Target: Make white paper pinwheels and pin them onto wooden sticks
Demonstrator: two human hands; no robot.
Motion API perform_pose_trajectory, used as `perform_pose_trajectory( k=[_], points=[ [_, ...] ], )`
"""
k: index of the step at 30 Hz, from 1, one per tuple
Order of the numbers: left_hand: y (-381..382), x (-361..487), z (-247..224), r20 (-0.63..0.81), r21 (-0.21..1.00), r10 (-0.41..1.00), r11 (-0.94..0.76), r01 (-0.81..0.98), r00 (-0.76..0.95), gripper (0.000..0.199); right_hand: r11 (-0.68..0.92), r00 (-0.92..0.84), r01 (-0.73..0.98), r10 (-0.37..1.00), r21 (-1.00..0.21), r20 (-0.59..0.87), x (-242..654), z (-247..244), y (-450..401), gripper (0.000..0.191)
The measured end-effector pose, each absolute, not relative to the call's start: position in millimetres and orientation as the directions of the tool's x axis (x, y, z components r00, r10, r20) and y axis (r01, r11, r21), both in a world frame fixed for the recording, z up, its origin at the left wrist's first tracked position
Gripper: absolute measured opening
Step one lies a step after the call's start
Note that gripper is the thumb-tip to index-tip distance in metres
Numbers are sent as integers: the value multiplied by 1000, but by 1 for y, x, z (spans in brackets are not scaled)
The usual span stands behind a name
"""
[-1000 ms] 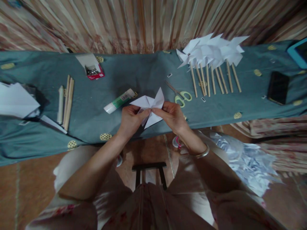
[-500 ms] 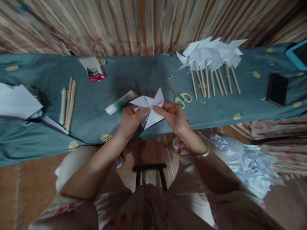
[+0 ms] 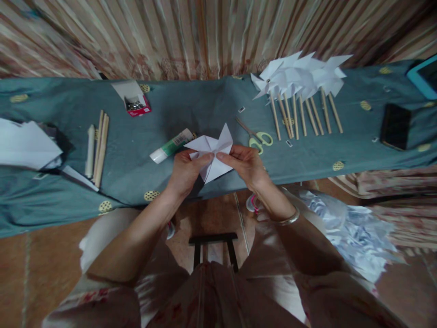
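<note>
A folded white paper pinwheel (image 3: 215,169) is held between both hands above the front part of the cloth-covered table. My left hand (image 3: 187,172) pinches its left side, the thumb pressed near the centre. On the other side, my right hand (image 3: 246,165) grips it with the thumb tip also at the middle. Behind my left hand lies a green and white glue stick (image 3: 171,146). Scissors with light green handles (image 3: 255,136) rest just behind my right hand.
Finished pinwheels on sticks (image 3: 300,77) lie at the back right, near a black phone (image 3: 395,126). An open red box (image 3: 137,105), wooden sticks (image 3: 101,150) and stacked white paper (image 3: 27,145) are leftward. A bag of paper scraps (image 3: 355,232) stands below right.
The paper pinwheel has tilted very slightly, and its upper point has shifted a little to the left. Both hands keep their hold almost unmoved.
</note>
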State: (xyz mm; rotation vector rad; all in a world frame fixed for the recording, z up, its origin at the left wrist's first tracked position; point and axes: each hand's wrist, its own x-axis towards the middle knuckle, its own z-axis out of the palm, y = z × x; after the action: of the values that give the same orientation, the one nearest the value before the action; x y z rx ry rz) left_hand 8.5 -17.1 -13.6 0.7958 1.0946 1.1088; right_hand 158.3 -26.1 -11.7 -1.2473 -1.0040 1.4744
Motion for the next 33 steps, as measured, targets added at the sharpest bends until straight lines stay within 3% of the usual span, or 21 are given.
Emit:
perform_pose_trajectory(
  k=[9, 20, 33],
  points=[
    [-17, 9, -8, -236, 938, 969, 247, -243, 72, 19, -246, -32, -195, 969, -950, -244, 155, -16, -26, 27],
    [-17, 8, -12, -245, 949, 967, 253, -187, 63, 23, -216, 2, -135, 976, -967, -218, 155, -16, -22, 23],
    [-18, 11, -13, -273, 920, 961, 275, -278, 48, 23, -217, 2, -126, 976, -968, -219, 156, -18, -22, 23]
  ],
)
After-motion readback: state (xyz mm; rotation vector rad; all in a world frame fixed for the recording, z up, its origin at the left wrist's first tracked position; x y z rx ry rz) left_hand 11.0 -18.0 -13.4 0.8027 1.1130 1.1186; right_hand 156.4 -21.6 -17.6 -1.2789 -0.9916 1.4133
